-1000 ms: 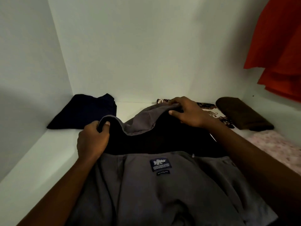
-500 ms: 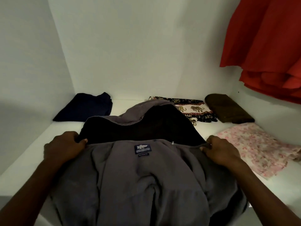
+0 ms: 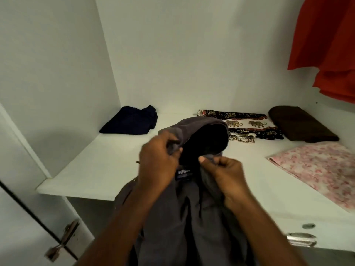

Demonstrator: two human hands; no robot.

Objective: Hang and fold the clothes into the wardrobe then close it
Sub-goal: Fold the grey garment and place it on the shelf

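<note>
Left of the hoodie (image 3: 192, 217), toward the back, a folded navy garment (image 3: 130, 121) lies flat; leave it alone. Your left hand (image 3: 157, 160) grips the grey edge of the hood, fingers curled round the cloth. The hoodie is bunched between your hands: its hood rests on the shelf (image 3: 92, 166), dark lining up, and its body hangs off the front edge below. Your right hand (image 3: 228, 175) pinches the neck edge just right of the label, thumb on top.

To fold well, I'd keep both grips level at the neckline, draw the body up onto the shelf and spread it flat with the label centred before turning the sleeves in. Mind the right side of the hoodie. An elephant-print cloth (image 3: 247, 123) lies close behind the hood there; whether they touch I cannot tell. Further right sit a brown folded cloth (image 3: 299, 125) and a pink floral cloth (image 3: 317, 166), with a red garment (image 3: 326, 45) hanging above. Don't drag them.
</note>
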